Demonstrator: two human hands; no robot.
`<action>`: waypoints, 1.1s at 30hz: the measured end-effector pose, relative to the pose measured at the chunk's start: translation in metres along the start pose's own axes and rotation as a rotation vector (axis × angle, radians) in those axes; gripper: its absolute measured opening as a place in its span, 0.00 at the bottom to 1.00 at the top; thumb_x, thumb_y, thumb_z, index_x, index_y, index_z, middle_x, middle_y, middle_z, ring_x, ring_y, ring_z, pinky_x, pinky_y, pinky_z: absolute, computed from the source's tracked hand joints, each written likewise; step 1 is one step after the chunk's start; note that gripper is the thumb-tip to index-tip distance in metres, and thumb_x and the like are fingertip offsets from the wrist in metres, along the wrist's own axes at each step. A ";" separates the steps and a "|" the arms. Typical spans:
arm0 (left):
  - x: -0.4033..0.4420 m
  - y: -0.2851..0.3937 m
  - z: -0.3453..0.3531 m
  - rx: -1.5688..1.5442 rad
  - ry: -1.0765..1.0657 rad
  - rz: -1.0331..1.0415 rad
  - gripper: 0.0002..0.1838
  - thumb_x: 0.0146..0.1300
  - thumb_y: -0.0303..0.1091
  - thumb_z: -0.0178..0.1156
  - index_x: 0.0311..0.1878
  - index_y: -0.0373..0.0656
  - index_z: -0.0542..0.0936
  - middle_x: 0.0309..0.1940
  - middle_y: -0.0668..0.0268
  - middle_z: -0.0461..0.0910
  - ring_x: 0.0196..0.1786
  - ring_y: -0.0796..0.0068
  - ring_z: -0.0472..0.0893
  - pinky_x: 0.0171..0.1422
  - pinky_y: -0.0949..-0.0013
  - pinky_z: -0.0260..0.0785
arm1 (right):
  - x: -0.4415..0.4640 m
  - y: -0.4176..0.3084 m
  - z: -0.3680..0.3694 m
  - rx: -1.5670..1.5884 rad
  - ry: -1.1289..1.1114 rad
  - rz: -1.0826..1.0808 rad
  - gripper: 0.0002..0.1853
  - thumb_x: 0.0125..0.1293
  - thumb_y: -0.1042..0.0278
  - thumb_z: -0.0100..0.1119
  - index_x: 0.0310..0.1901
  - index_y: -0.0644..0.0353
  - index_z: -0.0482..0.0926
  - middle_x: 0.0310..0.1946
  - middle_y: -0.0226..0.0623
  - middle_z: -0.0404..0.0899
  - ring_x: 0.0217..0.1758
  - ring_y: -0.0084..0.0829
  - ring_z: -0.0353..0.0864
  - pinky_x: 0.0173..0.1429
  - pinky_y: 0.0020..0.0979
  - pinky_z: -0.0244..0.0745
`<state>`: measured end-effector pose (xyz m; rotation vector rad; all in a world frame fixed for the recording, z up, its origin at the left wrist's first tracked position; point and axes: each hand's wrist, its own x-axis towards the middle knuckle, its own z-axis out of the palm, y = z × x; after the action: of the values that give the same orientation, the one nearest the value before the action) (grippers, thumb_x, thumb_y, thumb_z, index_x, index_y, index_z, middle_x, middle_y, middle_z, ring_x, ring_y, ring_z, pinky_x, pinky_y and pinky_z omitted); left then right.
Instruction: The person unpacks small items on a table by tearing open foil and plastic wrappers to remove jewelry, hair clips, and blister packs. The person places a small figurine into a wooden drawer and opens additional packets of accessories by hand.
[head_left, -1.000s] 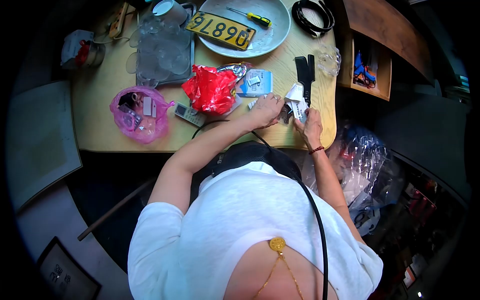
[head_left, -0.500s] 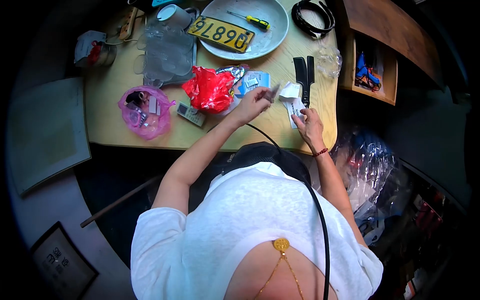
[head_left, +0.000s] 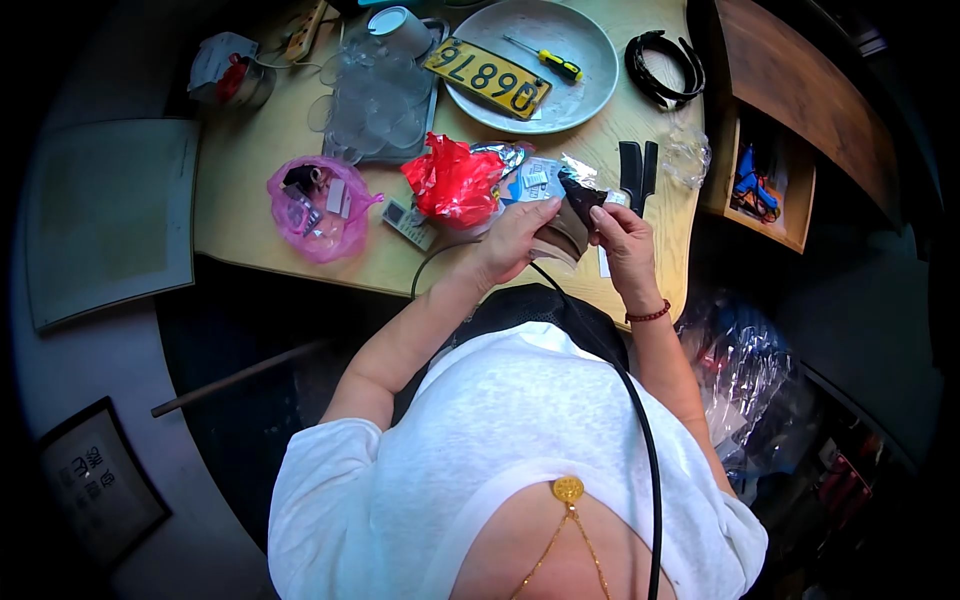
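Note:
My left hand [head_left: 518, 240] and my right hand [head_left: 626, 250] are close together above the table's front edge. Between them they pinch a thin dark brown piece [head_left: 570, 222], darker at its upper end and paler below; what it is made of I cannot make out. My right thumb and fingers grip its dark right side, while the left fingers hold the other edge. Just beyond lie two black combs [head_left: 637, 175], a blue-and-white packet [head_left: 536, 178] and a crumpled red plastic bag [head_left: 455, 185]. A white paper slip is mostly hidden behind my right hand.
A pink bag [head_left: 318, 245] of small items and a remote control [head_left: 408, 227] lie at left. Behind are a tray of glasses [head_left: 372, 105] and a round basin [head_left: 600, 95] with a yellow number plate [head_left: 488, 78] and screwdriver [head_left: 552, 62]. An open drawer [head_left: 768, 222] juts out at right.
Both hands have come together, and a dark brown piece is now held between them. Before, my left hand held a small translucent item and my right hand was over the white slip.

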<state>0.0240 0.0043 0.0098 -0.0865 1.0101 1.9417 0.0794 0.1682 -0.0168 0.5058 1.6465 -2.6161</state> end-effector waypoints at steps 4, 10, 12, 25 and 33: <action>-0.004 0.003 0.004 -0.019 0.049 0.056 0.18 0.67 0.42 0.45 0.45 0.35 0.74 0.37 0.60 0.79 0.37 0.72 0.80 0.42 0.70 0.74 | 0.000 -0.009 0.007 0.220 0.009 0.105 0.05 0.58 0.71 0.59 0.32 0.64 0.78 0.21 0.29 0.74 0.23 0.18 0.70 0.29 0.18 0.64; -0.009 0.018 0.018 -0.084 0.040 0.151 0.15 0.65 0.37 0.49 0.44 0.34 0.75 0.37 0.61 0.79 0.38 0.74 0.80 0.42 0.72 0.75 | 0.011 -0.007 0.002 0.308 -0.007 0.035 0.04 0.58 0.73 0.59 0.33 0.64 0.78 0.25 0.30 0.76 0.25 0.20 0.72 0.31 0.20 0.66; -0.011 0.018 0.012 0.025 0.030 0.166 0.14 0.65 0.34 0.50 0.46 0.33 0.74 0.38 0.61 0.78 0.39 0.73 0.80 0.45 0.71 0.74 | 0.013 -0.010 0.002 0.332 0.017 0.025 0.04 0.58 0.73 0.59 0.33 0.64 0.78 0.25 0.31 0.76 0.25 0.21 0.72 0.32 0.20 0.67; -0.006 0.015 0.004 0.252 0.119 0.255 0.07 0.62 0.29 0.54 0.39 0.36 0.76 0.31 0.66 0.78 0.31 0.81 0.78 0.35 0.79 0.71 | 0.029 -0.026 -0.011 0.457 -0.020 0.071 0.06 0.59 0.76 0.56 0.39 0.64 0.76 0.29 0.32 0.76 0.27 0.21 0.73 0.34 0.22 0.70; -0.002 0.022 0.005 0.226 0.263 0.317 0.08 0.60 0.34 0.57 0.31 0.40 0.77 0.24 0.70 0.77 0.25 0.87 0.73 0.29 0.82 0.64 | 0.029 -0.037 -0.015 0.359 -0.059 0.018 0.07 0.58 0.76 0.58 0.39 0.66 0.77 0.28 0.31 0.76 0.27 0.20 0.73 0.34 0.21 0.69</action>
<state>0.0107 0.0009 0.0280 -0.0573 1.4868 2.1206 0.0491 0.2028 0.0018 0.4391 1.1519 -2.8920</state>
